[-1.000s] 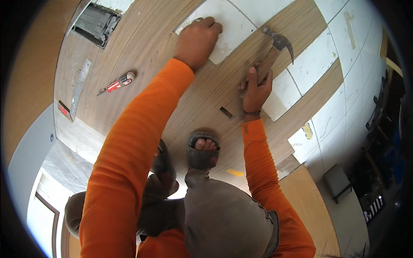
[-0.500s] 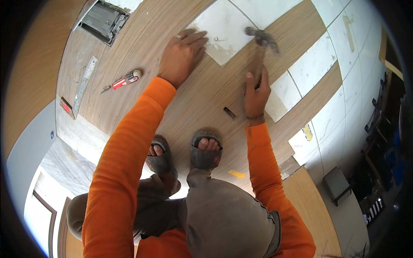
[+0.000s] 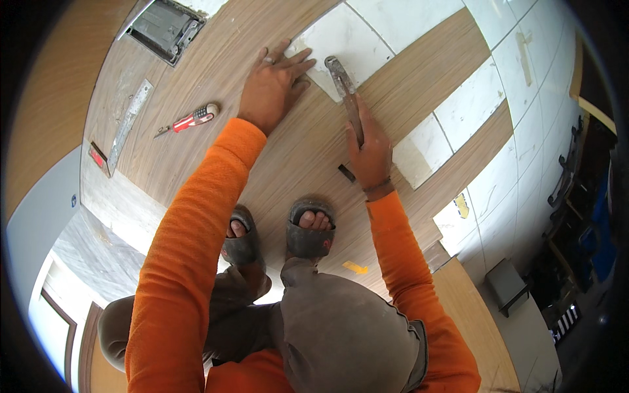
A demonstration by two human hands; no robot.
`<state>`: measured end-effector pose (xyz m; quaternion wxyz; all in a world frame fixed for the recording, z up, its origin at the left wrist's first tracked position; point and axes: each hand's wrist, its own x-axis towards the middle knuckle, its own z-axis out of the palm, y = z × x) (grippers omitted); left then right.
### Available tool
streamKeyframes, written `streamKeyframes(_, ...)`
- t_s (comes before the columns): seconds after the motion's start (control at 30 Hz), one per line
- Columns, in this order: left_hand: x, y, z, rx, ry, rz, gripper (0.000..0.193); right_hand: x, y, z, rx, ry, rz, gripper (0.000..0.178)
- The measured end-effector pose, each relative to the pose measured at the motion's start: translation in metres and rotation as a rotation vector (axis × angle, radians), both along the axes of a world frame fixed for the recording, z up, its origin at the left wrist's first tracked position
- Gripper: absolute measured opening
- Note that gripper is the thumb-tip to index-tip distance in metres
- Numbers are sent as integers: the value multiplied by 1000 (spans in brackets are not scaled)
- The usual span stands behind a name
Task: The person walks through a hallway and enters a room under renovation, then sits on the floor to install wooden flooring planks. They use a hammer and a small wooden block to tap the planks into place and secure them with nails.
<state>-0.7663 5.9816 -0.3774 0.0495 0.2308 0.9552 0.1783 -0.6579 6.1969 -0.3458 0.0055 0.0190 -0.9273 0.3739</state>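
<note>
My left hand (image 3: 270, 88) lies flat, fingers spread, on the wood-look floor planks (image 3: 275, 164), its fingertips at the edge of a bare white tile patch (image 3: 367, 46). In my right hand (image 3: 371, 150) is the handle of a hammer (image 3: 347, 90). The worn metal head is over the corner of that patch, close to the plank edge; whether it touches is unclear. Beside my right wrist lies a small dark block (image 3: 346, 173). Left of my left forearm, a tool with a red and white handle (image 3: 195, 117) and a narrow tip rests on the planks.
A metal ruler (image 3: 130, 116) and a small red and dark piece (image 3: 99, 158) lie at the left. Beyond them, a recessed metal floor box (image 3: 165, 31) sits in the planks. My sandalled feet (image 3: 312, 229) stand on the floor. More white tiles (image 3: 491, 190) extend rightward.
My right hand has moved left and swung the hammer from above the planks to the bare tile's corner. The left hand stays put, its fingers spread slightly wider.
</note>
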Motion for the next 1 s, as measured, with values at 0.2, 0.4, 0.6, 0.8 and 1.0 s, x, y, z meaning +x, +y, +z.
streamKeyframes(0.2,2,1,0,-12,0,14,46,4,0,-8,-93,-88,-72,53)
streamKeyframes(0.4,5,3,2,13,29,32,49,8,9,-10,-102,-15,-230,53)
streamKeyframes(0.6,-25,38,12,-89,58,-14,62,-13,22,-9,-84,-35,-279,53)
streamKeyframes(0.8,-32,43,11,-164,39,-10,65,-35,22,7,-87,-104,-205,52)
streamKeyframes(1.0,-28,41,5,-128,49,14,66,-42,19,8,-18,-57,-136,51)
